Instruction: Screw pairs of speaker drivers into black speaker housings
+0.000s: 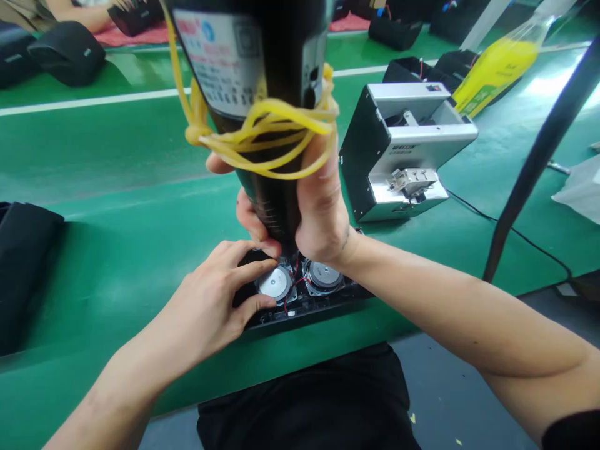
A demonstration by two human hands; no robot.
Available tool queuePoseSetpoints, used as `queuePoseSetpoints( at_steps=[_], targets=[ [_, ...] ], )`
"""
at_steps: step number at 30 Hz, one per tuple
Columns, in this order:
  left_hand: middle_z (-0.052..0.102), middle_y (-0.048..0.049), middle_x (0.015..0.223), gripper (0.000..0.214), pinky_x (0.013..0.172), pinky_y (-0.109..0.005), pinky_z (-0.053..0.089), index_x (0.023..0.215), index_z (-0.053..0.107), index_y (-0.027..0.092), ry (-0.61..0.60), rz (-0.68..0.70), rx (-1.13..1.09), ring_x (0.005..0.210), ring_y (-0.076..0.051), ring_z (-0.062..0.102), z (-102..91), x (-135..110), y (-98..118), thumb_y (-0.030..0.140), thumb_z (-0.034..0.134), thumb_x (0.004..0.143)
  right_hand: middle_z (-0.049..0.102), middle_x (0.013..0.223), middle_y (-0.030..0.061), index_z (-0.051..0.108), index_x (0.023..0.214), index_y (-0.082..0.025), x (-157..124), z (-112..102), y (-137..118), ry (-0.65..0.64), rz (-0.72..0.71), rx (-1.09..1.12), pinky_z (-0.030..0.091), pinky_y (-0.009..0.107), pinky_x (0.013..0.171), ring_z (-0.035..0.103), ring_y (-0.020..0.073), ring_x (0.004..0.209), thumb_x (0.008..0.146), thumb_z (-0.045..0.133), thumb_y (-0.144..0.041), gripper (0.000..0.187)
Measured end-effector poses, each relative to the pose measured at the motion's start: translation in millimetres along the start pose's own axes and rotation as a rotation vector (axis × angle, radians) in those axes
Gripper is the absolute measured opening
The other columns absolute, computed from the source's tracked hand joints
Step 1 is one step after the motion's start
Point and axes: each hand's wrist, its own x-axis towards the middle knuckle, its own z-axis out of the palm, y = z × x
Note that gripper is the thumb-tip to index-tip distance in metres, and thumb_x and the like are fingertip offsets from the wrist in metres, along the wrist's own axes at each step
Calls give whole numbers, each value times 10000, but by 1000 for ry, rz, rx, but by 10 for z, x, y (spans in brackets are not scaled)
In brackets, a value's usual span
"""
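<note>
My right hand [323,212] is wrapped around an upright black electric screwdriver [276,194], with yellow rubber bands [276,137] looped about its body. The screwdriver's lower end points down into a black speaker housing [309,307] on the green bench; its tip is hidden. Two round speaker drivers sit side by side in the housing, with red wires between them. My left hand [220,281] grips the left speaker driver [275,283], thumb on the near side and fingers on the far side. The right speaker driver [324,275] lies just below my right wrist.
Behind to the right stands a silver and black machine [407,150], its cable trailing right. A bottle of yellow liquid [497,72] is beside it. A dark strap or pole [539,162] slants at right. Black housings [68,53] lie across the bench, near another person's arm [89,15].
</note>
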Motion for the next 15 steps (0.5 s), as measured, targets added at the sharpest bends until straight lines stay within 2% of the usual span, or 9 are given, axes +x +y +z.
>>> queuePoseSetpoints(
  at_steps=[3, 5, 11, 13, 15],
  targets=[
    [637, -79, 1286, 316, 885, -489, 651, 1343, 673, 337, 16, -15, 9, 1165, -299, 632, 15, -15, 2, 414, 654, 1037, 512, 597, -130, 474, 909, -235, -36, 8, 22, -8, 37, -36, 397, 181, 426, 430, 51, 460, 1030, 509, -675, 458],
    [646, -75, 1258, 331, 844, -477, 657, 1343, 668, 343, 27, -16, 19, 1131, -301, 636, 28, -22, -15, 390, 683, 1015, 516, 600, -133, 499, 978, -225, -54, 33, 31, 25, 25, -26, 386, 182, 423, 424, 51, 464, 1011, 559, -660, 441],
    [688, -99, 1226, 299, 853, -496, 675, 1254, 706, 275, 46, -8, 17, 1131, -332, 669, 58, -24, -56, 401, 694, 983, 497, 678, -112, 520, 1131, -241, -83, 83, 49, -2, -17, 2, 425, 229, 508, 467, 85, 536, 1014, 549, -423, 218],
    [697, -102, 1254, 311, 875, -505, 678, 1264, 709, 270, 66, -2, 18, 1140, -332, 673, 67, -31, -45, 411, 689, 988, 479, 688, -104, 521, 1110, -256, -83, 79, 17, -10, -20, -6, 417, 247, 507, 457, 97, 542, 1001, 544, -428, 205],
    [683, -101, 1341, 352, 915, -512, 674, 1329, 689, 292, 75, -14, 23, 1209, -336, 659, 80, -41, -36, 427, 680, 1004, 454, 649, -98, 500, 1011, -263, -76, 74, -89, -8, -5, 9, 374, 258, 474, 419, 103, 510, 1011, 524, -457, 196]
  ],
)
